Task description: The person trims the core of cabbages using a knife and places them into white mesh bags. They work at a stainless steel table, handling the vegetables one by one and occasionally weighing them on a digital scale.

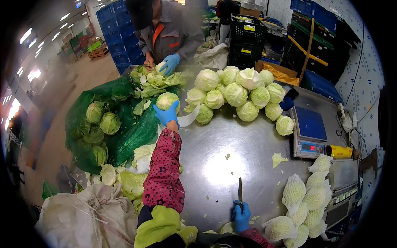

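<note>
My left hand [167, 113], in a blue glove, reaches far across the steel table [214, 145] and grips a round green cabbage [167, 99] at the edge of a green mesh sack [133, 136]. Close to my body, my right hand [241, 217], also gloved in blue, is closed around the handle of a knife [240, 190]. Its blade points away from me over the table. Several cabbages [100, 112] lie in the mesh sack. Beyond the bare steel, more cabbages [236, 94] are heaped together. Loose leaves [133, 184] lie beside my left sleeve.
A co-worker's gloved hand [171, 64] touches a cabbage across the table. Cabbages in white foam nets [294, 189] are piled at the right, near a weighing scale [310, 124] and a yellow roll [339, 152]. A woven sack [88, 217] bulges at the lower left. Black crates [247, 40] stand behind.
</note>
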`<state>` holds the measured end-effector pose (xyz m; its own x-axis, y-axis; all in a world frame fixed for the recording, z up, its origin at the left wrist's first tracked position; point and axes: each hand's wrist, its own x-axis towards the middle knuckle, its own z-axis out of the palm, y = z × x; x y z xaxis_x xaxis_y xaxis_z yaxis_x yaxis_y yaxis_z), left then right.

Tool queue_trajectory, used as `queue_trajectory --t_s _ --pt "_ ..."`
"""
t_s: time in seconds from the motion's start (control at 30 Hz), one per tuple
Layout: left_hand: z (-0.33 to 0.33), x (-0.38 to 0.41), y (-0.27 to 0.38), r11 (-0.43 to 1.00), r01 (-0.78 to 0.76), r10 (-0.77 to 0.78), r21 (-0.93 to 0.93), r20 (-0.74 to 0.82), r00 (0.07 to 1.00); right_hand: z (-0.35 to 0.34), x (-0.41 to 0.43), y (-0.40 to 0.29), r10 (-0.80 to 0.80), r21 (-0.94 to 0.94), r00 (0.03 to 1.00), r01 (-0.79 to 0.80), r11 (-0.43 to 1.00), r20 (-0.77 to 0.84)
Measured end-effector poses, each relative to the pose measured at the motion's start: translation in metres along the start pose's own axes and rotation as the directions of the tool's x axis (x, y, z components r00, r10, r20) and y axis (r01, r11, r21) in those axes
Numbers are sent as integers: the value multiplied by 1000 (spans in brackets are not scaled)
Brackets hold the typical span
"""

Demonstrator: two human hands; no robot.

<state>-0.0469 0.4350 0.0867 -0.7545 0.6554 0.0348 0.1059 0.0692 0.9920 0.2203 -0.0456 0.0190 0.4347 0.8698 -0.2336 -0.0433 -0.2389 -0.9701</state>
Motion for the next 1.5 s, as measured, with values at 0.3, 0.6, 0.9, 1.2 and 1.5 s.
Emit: queue_trajectory --t_s 0.3,0.6,0.9,1.2,1.5 --pt "0 -4 9 999 39 -39 5 16 999 -1 2 7 -36 -64 999 36 997 4" --pt "2 -6 11 998 53 -52 -36 28 998 0 2 4 -35 -67 999 34 997 0" --pt "4 11 -5 999 -25 26 -47 16 1000 5 1 4 -25 -30 1000 24 999 -16" --pt "6 10 -9 999 9 -9 -34 -1 1000 6 -1 -9 -49 -63 999 47 997 -21" --pt "10 19 -16 994 31 -29 -105 18 999 5 -2 -22 221 -108 975 -217 970 23"
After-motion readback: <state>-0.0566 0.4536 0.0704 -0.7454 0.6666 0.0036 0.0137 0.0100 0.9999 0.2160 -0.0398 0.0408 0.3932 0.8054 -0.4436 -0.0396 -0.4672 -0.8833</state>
